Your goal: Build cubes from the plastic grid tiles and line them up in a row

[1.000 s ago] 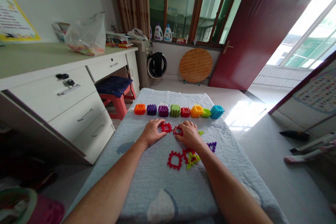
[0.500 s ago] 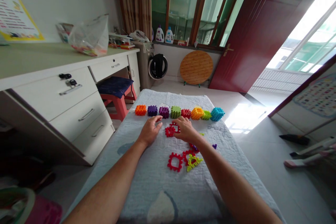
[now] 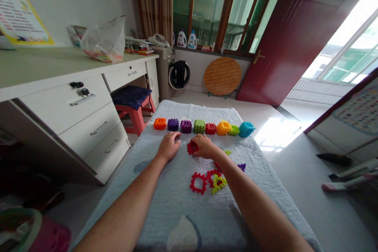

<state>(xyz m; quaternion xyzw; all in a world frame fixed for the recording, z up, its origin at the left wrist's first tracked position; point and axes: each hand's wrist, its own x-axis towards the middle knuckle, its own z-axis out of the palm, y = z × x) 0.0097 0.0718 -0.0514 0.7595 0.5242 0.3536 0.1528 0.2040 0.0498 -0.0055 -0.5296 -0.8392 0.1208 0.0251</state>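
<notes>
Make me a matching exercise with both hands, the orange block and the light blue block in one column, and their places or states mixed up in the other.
Column one:
1. Orange block
2. Left hand
3. Light blue block
4. Right hand

Column two:
A. Fingers at a red piece
B. Beside the lime block
C. Nothing visible in its grasp
D. Left of the indigo block

Right pairs: 1-D, 2-C, 3-B, 4-A

A head-worn camera looks forward and down from above the near end of a cloth-covered table (image 3: pixel 177 204).
</notes>
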